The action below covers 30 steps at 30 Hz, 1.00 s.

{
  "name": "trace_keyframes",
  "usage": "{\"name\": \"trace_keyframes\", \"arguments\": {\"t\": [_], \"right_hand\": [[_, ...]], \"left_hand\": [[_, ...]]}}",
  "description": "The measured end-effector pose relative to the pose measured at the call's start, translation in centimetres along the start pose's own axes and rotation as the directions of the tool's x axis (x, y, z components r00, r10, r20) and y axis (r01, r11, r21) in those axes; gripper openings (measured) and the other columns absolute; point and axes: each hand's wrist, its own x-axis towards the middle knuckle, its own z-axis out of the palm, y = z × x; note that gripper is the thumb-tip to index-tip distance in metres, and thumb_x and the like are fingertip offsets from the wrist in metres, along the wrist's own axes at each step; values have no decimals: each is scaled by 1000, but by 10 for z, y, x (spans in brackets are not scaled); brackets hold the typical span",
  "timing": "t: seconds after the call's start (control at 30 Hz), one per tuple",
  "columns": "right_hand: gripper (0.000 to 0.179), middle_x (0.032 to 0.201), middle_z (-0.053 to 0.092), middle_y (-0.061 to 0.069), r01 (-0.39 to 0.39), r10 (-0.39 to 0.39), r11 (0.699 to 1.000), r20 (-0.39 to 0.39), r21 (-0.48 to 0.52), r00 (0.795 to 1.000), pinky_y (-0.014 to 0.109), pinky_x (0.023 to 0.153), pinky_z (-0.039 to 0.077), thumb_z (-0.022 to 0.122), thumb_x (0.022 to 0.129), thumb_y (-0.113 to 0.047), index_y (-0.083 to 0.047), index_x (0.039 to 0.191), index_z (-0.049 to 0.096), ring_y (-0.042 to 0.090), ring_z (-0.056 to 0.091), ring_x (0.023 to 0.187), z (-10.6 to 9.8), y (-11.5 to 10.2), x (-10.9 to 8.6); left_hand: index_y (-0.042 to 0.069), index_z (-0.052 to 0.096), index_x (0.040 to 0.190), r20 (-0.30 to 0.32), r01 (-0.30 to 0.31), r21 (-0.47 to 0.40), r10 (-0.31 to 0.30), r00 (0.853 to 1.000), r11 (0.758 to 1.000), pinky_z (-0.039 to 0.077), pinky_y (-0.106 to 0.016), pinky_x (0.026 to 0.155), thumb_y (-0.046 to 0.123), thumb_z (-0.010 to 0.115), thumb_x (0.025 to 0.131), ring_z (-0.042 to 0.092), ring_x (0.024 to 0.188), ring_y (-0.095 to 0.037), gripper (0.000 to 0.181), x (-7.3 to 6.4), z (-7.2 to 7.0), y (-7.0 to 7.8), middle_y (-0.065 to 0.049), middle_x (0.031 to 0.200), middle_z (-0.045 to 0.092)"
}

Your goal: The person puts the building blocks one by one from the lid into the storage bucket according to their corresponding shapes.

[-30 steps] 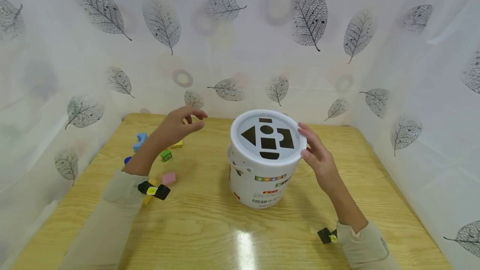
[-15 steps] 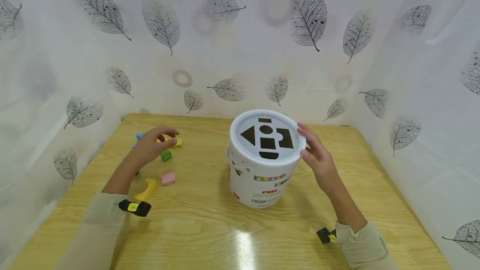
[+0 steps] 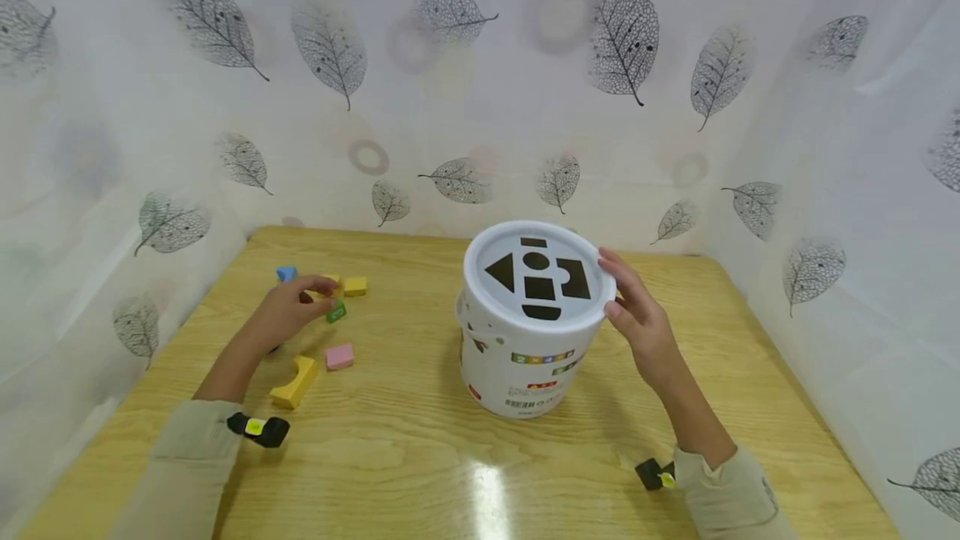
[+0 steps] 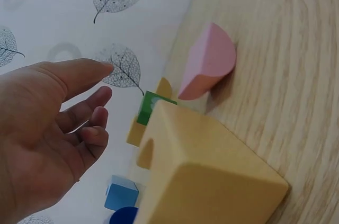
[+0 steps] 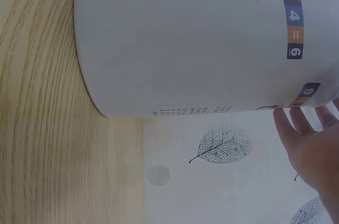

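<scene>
A white bucket (image 3: 487, 365) with a handle stands upright on the table, its lid (image 3: 504, 307) cut with several shaped holes. My right hand (image 3: 643, 330) rests its fingertips and thumb against the rim's right side; the right wrist view shows its fingers (image 5: 286, 128) nearly straight on the bucket wall. My left hand (image 3: 279, 317) hovers over the blocks at left, fingers loosely bent, holding nothing. Near its fingertips lie a green block (image 3: 337, 312) and a yellow block (image 3: 356, 286). Closer to me are a pink half-round block (image 3: 339, 356) and a yellow arch block (image 3: 295, 383).
A light blue block (image 3: 287, 273) lies behind my left hand. The left wrist view shows a dark blue block (image 4: 124, 216), partly hidden by the yellow arch. A leaf-print sheet (image 3: 465, 90) surrounds the wooden table (image 3: 405, 457) at the back and sides.
My left hand has moved left and down, from beside the bucket to over the blocks. My right hand stays at the bucket's rim, and the bucket has not moved.
</scene>
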Motion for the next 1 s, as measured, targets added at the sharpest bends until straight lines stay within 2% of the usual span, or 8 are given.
{"name": "trace_keyframes", "arguments": {"t": [0.2,0.6,0.77,1.0], "right_hand": [[52,166,25,3,-6,6,1000,4,-4,1000,20,104,45,46,104,-7,-9,155,38,11,41,141,-1,2,0],[52,166,25,3,1,-1,1000,7,2,1000,20,104,45,46,104,-7,-8,155,37,11,42,140,0,1,0],[52,166,25,3,-2,2,1000,5,-7,1000,20,104,45,46,104,-8,-9,155,38,11,42,140,-1,2,-1],[52,167,24,3,-1,1,1000,4,-11,1000,21,104,45,46,104,-7,-9,156,38,11,41,141,-1,2,-1]], "left_hand": [[2,54,140,59,44,-43,-42,997,998,51,-35,76,27,60,103,57,103,-31,45,1,7,-4,-23,136,56],[-5,45,144,105,102,-90,-93,990,991,55,-38,80,19,58,103,58,110,-36,50,4,16,-8,-30,140,48],[-5,44,145,112,122,-65,-115,987,990,55,-37,78,15,56,103,59,112,-38,48,5,18,-10,-31,139,48],[-5,47,142,93,102,-22,-99,991,995,55,-41,80,9,57,100,60,111,-42,46,6,21,-10,-33,134,52]]}}
